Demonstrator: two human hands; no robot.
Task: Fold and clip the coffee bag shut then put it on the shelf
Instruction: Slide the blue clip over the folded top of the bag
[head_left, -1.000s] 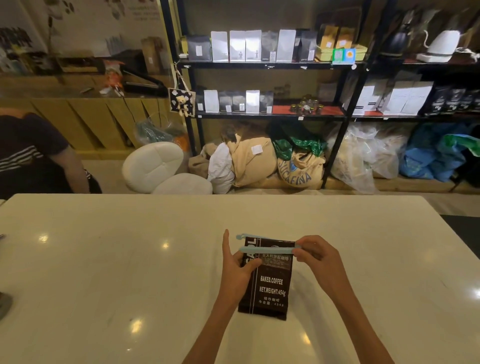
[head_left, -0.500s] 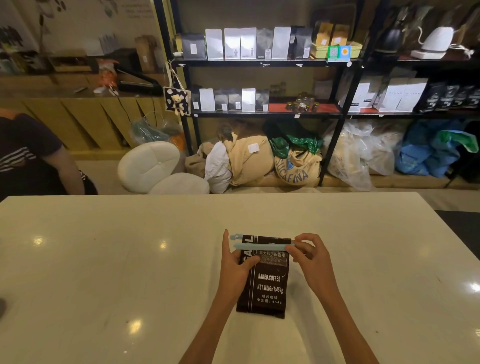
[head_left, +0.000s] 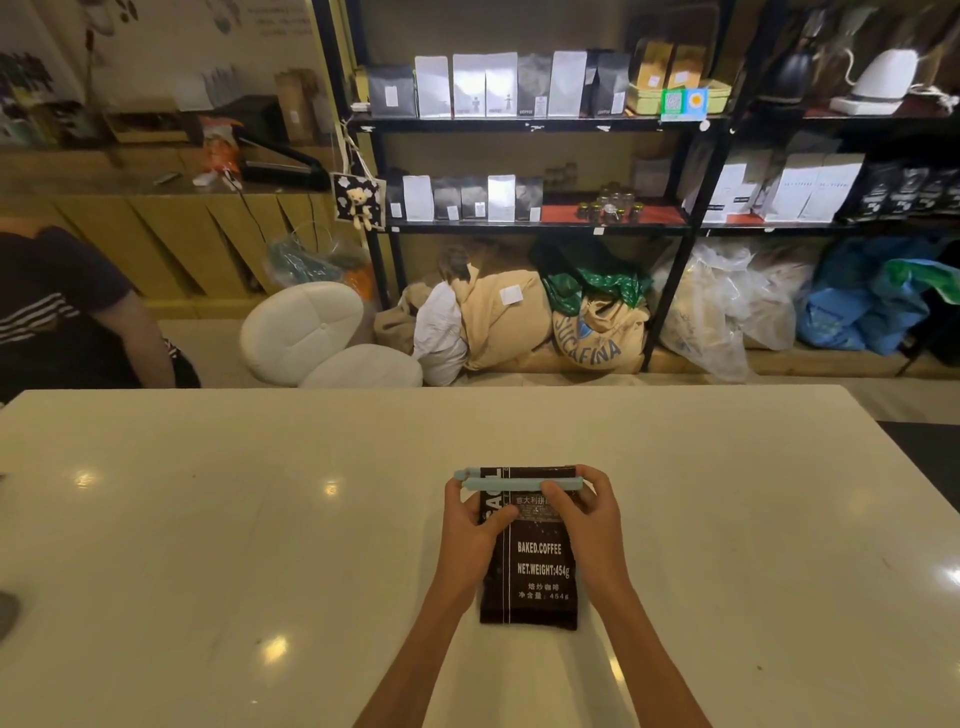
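Though the clip already lies across the folded top of the bag, I judge the sealing step unfinished. The pale blue bar spans the bag from side to side, and at its 9 o'clock end two rounded tips show a little apart, so the bar may not yet be snapped shut; the picture is too small to be sure. The fold itself looks done, since the top edge is flat and squared under the clip. What is left, as I read it, is pressing the clip closed and then carrying the bag to the shelf, which stands well apart at 12 o'clock beyond the table.

The bag lies flat on the table, label up, its clipped end pointing to 12 o'clock and its base toward the person. It sits between the two hands. The left hand is curled against the bag's 9 o'clock edge, thumb laid over the label, fingertips up at the clip's end. The right hand is bent over the 3 o'clock end of the clip, thumb on the bar and fingers curled behind it, pinching it against the bag.
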